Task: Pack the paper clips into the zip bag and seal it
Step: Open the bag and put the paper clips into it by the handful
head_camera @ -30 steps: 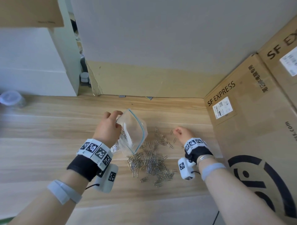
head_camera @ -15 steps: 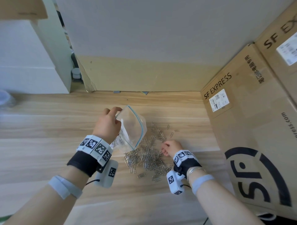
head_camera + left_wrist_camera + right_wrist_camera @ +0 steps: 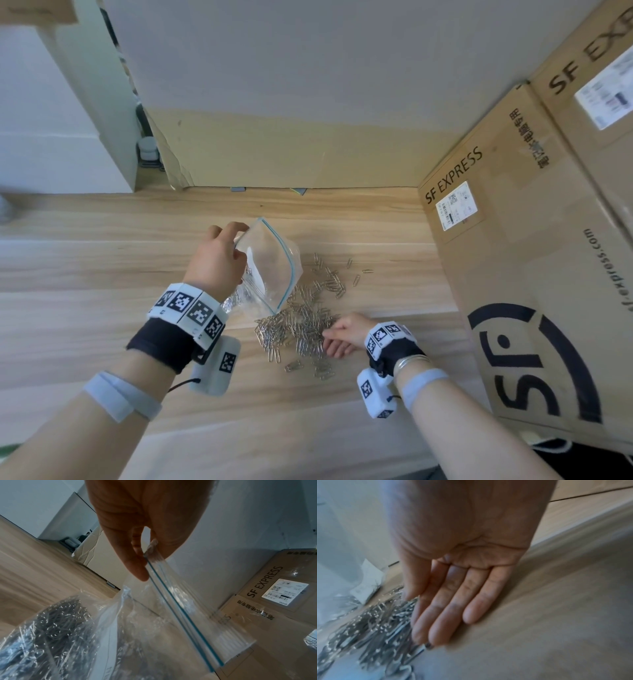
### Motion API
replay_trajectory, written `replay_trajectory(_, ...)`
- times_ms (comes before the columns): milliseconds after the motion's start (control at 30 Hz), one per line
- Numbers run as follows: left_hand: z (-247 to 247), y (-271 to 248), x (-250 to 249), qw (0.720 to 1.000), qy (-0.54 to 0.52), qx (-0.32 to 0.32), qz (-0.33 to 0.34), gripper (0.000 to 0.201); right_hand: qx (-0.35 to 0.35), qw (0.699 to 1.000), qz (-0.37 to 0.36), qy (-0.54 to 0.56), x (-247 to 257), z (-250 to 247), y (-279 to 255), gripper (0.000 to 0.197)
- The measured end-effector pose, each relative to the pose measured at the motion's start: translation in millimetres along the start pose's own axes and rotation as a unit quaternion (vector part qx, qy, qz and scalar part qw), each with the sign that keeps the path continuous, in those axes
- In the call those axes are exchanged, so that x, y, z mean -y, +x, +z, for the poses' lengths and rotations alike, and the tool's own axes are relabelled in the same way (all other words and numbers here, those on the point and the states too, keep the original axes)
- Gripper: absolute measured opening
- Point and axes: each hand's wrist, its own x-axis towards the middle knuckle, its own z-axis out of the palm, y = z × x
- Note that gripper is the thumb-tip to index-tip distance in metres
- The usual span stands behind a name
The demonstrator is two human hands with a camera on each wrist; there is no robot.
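Box point(image 3: 513, 274) reads "SF EXPRESS" (label illegible) — left hand point(image 3: 215, 260) pinches bag point(image 3: 270, 267).

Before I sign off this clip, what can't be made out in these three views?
- Head view: how many clips are inside the zip bag; the left hand covers its lower part.
- Right wrist view: blur hides whether the right hand's fingertips touch the paper clips.
- Left wrist view: the bag's bottom is cut off by the frame edge.
- Box label: print too small.
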Motion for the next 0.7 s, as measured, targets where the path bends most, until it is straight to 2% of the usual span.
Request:
replay_trajectory(100,-0.7,-0.2,0.2,1.0,0.002,0.004,-0.005,0.041,-0.02,0.999,-0.02,0.018,9.0,-3.9,1.4,0.023)
replay_trajectory(133,-0.9,-0.2,0.2,1.0,0.003,0.003,-0.006,0.041,-0.003,1.0,-0.015,0.011,10.5,-4.5,-0.5,0.023)
replay_trajectory(267,-1.4,-1.5,0.8,1.0,0.003,-0.003,-0.003,0.041,0.145,0.987,0.026,-0.059,6.3,5.7,-3.8,0.022)
replay_trajectory(367,-0.5,-2.1,1.2,1.0,-0.007,-0.003,0.0,0.041,0.158,0.985,0.023,-0.071,4.5,16.6,0.1,0.025)
replay_trajectory(433,0.1,-2.4,2.2,1.0,-0.016,-0.001,0.0,0.041,0.119,0.991,-0.002,-0.061,9.6,17.3,1.7,0.024)
replay_trajectory(533,0.1,-3.4,3.0,1.0,-0.022,-0.002,-0.003,0.042,0.028,0.998,-0.041,-0.042,19.1,9.7,0.9,0.019)
replay_trajectory(600,-0.3,-4.3,2.9,1.0,-0.016,-0.005,-0.002,0.042,-0.048,0.994,-0.071,-0.072,26.1,4.1,-2.4,0.017)
replay_trajectory(633,-0.5,-4.6,2.8,1.0,-0.014,-0.006,-0.002,0.042,-0.1,0.986,-0.083,-0.104,29.0,1.4,-4.6,0.021)
replay_trajectory(700,-0.4,-4.8,3.2,1.0,-0.015,-0.006,-0.001,0.042,-0.186,0.962,-0.097,-0.173,30.4,-1.5,-6.7,0.052)
